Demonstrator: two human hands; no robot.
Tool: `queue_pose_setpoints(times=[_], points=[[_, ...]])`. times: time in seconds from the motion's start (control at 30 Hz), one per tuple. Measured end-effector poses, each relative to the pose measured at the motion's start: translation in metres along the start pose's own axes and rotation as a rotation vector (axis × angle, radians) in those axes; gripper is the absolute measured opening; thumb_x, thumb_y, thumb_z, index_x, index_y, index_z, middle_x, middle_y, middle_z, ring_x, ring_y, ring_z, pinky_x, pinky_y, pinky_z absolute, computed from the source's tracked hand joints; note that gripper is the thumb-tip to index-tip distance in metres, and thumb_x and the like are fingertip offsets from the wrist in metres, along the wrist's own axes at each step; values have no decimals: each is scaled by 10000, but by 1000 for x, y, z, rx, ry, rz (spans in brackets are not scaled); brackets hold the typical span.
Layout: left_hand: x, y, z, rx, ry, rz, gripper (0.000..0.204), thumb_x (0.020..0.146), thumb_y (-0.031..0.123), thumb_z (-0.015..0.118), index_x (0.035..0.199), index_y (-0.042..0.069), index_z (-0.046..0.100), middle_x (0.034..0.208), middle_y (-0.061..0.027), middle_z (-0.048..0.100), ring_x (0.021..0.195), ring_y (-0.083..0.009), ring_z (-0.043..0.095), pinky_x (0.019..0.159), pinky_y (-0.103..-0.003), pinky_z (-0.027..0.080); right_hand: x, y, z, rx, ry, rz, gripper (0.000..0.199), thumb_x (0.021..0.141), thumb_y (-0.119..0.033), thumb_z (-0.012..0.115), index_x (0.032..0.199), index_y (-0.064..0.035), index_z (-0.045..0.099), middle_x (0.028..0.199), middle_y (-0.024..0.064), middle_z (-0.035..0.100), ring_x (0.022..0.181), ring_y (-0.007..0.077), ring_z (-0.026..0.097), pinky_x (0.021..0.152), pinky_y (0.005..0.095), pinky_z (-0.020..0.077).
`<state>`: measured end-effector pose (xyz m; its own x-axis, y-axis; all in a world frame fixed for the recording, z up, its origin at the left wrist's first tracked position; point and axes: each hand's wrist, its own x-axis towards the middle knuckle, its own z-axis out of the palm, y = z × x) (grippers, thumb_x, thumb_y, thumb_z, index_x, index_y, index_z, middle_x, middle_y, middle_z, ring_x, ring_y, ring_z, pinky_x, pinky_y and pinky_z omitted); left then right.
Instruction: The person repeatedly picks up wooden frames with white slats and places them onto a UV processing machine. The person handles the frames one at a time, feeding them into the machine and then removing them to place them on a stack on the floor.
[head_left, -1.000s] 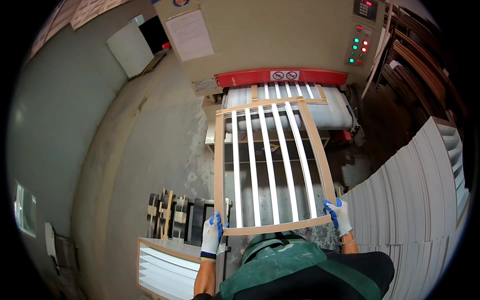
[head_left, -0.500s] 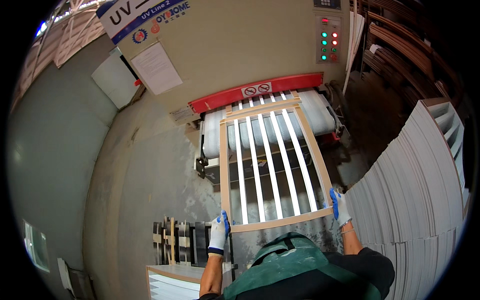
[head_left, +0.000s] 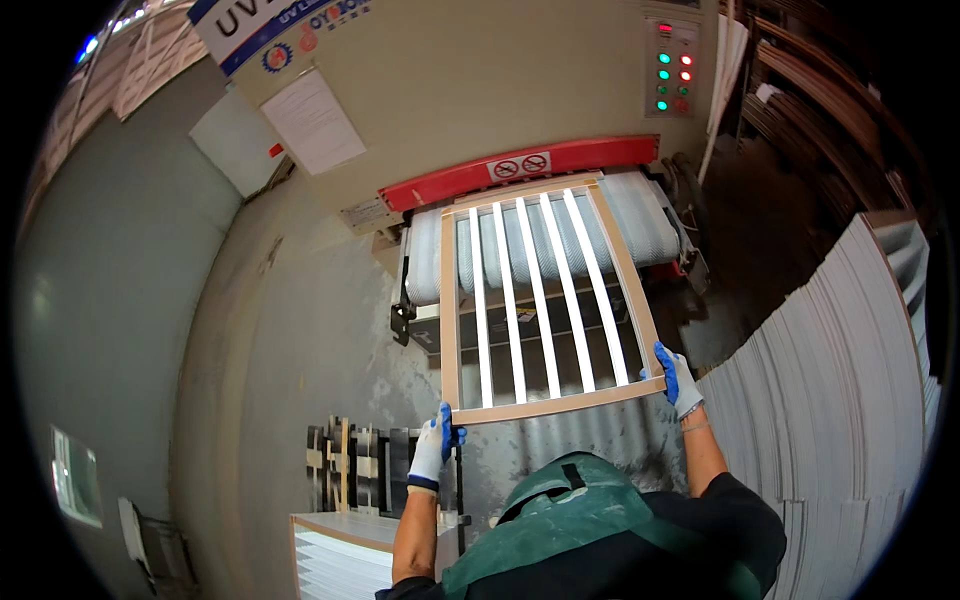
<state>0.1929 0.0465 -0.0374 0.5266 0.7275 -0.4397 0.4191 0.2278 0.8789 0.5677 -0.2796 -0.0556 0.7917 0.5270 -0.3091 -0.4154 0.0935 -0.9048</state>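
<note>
Slatted frame (head_left: 537, 300): shifted forward since the earlier views, far end now farther over the conveyor belt (head_left: 642, 225), close to the red bar (head_left: 592, 155). Left hand (head_left: 432, 445), right hand (head_left: 681, 383): both advanced with it. Slats ahead: now out of sight.

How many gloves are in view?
2: one on the left hand, at the frame's near left corner; one on the right hand, at its near right corner.

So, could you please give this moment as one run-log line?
Left gloved hand: grips slatted frame, near-left corner | Right gloved hand: grips near-right corner | Far end: over conveyor belt, contact unclear
</note>
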Motion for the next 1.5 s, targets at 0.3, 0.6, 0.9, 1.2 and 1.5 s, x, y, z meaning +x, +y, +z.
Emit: queue_pose_setpoints(times=[0.3,0.6,0.9,1.2,1.5], points=[[52,-3,6,-312,52,-144,533,894,667,600,914,135,613,646,-15,581,521,-125,563,411,-265,346,12,-17,3,-284,19,150,495,904,-570,650,1014,-88,682,719,37,610,446,159,594,390,263,480],[60,26,23,-118,135,165,492,966,546,563,939,67,670,700,-5,527,605,-135,555,579,-291,493,51,-5,0,-91,31,-15,480,921,-506,653,1185,-105,676,887,33,672,626,155,665,494,299,549],[55,9,11,-85,19,95,534,1014,515,488,952,12,656,704,-29,530,620,-143,564,616,-299,505,25,-21,24,-281,66,105,288,953,-398,646,1014,-116,639,703,37,654,512,119,589,430,254,438],[-19,-9,9,66,-69,191,594,1058,494,377,1085,-30,656,828,-164,653,689,-209,679,654,-322,528,-49,-14,2,-245,148,125,257,910,-320,708,1006,-84,677,703,6,625,594,115,641,458,259,479],[-65,-67,7,190,-94,416,467,1081,361,360,898,-21,557,707,-158,540,635,-282,621,674,-388,499,-112,-1,-13,-297,250,92,270,904,-321,717,970,-60,696,726,33,651,582,136,646,469,276,500]])
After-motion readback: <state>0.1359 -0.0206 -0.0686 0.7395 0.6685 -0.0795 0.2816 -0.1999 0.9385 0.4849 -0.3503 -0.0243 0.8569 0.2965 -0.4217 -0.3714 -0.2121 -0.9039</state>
